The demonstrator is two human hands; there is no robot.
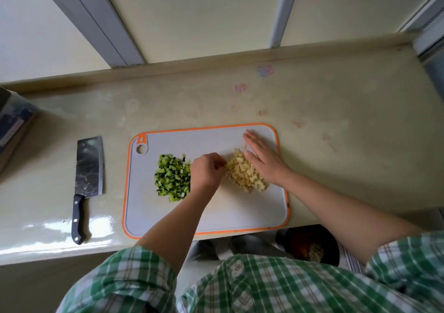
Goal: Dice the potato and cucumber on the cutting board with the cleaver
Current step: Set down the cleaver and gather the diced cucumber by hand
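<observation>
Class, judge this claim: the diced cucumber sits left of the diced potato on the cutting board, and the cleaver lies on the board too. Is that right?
No. The head view shows the cleaver off the cutting board, on the countertop to its left. The diced cucumber does sit left of the diced potato.

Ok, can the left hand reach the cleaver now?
Probably yes: the cleaver lies on the counter left of the cutting board, handle toward the person; only the diced cucumber lies between it and the left hand.
</observation>
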